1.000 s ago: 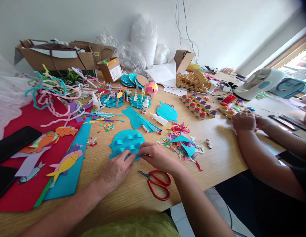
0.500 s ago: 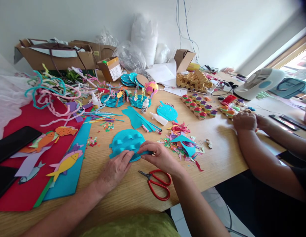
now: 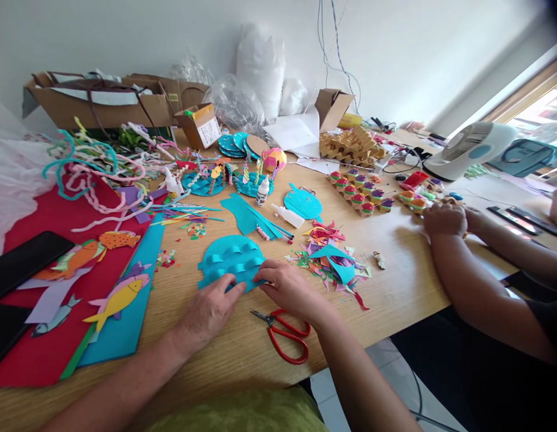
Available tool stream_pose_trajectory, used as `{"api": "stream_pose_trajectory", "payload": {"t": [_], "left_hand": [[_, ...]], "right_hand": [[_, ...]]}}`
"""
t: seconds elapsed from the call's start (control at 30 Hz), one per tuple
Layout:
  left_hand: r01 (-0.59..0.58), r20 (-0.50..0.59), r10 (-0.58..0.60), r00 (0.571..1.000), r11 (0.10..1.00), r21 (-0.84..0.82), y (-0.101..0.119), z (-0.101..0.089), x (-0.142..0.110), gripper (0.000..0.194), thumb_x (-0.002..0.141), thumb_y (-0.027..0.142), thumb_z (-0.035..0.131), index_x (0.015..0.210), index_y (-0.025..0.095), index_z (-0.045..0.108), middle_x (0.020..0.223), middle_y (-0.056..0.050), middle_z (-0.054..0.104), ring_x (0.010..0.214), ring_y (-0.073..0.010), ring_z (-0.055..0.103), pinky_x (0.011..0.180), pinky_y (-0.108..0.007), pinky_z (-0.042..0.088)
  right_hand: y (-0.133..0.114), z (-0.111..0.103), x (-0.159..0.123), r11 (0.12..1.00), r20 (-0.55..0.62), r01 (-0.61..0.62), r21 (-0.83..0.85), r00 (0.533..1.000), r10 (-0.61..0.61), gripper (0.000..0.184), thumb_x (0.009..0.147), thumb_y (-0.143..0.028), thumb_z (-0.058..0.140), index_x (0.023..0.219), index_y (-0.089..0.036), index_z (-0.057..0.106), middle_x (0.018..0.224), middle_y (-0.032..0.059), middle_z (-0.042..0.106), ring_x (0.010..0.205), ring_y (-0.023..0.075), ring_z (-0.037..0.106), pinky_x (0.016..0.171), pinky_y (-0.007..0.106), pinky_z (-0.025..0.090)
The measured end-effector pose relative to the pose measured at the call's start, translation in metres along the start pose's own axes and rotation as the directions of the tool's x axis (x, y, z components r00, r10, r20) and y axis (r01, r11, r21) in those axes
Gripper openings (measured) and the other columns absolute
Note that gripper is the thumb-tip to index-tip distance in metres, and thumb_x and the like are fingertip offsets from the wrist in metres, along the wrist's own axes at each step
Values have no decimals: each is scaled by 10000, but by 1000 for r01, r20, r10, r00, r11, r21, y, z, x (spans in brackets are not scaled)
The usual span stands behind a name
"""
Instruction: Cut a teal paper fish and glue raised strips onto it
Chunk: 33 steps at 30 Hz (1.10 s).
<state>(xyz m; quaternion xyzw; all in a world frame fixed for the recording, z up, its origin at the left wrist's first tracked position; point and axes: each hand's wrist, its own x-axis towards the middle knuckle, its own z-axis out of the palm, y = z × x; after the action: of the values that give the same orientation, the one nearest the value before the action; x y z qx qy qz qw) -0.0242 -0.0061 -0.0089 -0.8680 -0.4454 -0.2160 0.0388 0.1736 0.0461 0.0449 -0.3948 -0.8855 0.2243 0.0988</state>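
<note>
A round blue disc (image 3: 231, 245) lies flat on the table, with wavy blue paper strips (image 3: 237, 266) standing up in small arches across it. At its front edge rests my left hand (image 3: 214, 306), thumb and forefinger closed on a blue strip there. My right hand (image 3: 289, 289) pinches that strip's other end by the disc's right edge; the fingertips partly hide it. Red-handled scissors (image 3: 289, 336) lie just in front of my hands, blades pointing left. Behind the disc are loose blue paper pieces (image 3: 242, 215) and a white glue bottle (image 3: 289, 216).
Colourful paper scraps (image 3: 332, 258) are heaped to the right. Paper fish (image 3: 120, 297) and a black phone (image 3: 29, 261) lie on red sheets (image 3: 17, 360) at left. A co-worker's hands (image 3: 446, 219) work at far right near painted egg-carton cups (image 3: 359, 192) and a fan (image 3: 469, 150).
My right hand lifted the strip's end slightly, then lowered it back to the disc's edge. My left thumb and forefinger shifted a little along the front edge. The scissors stayed put.
</note>
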Motion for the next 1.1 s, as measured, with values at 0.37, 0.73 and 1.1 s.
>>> {"api": "stream_pose_trajectory", "payload": {"t": [0.37,0.73,1.1], "left_hand": [[13,234,-35,972,995,95,6,-9,7,279,862,71,441,1042,188,618,968,-71,621,829,-194,628,687,-301,557],[28,265,-62,962,991,129,8,-6,9,271,883,99,432,1027,212,632,988,-56,622,840,-186,611,690,-283,544],[125,23,-123,992,987,-99,-13,-32,7,416,831,39,371,1156,183,587,1017,-80,561,786,-169,626,631,-257,523]], "right_hand": [[-11,-7,4,984,122,-10,-175,992,32,202,864,-119,522,958,-184,689,970,59,649,876,174,598,684,247,383],[-11,-5,4,989,130,15,-148,992,4,216,871,-103,499,945,-185,685,996,62,643,958,175,585,752,243,398],[-11,-5,3,988,119,-9,-153,993,27,179,864,-117,529,919,-187,685,948,56,637,856,164,589,674,248,370]]}}
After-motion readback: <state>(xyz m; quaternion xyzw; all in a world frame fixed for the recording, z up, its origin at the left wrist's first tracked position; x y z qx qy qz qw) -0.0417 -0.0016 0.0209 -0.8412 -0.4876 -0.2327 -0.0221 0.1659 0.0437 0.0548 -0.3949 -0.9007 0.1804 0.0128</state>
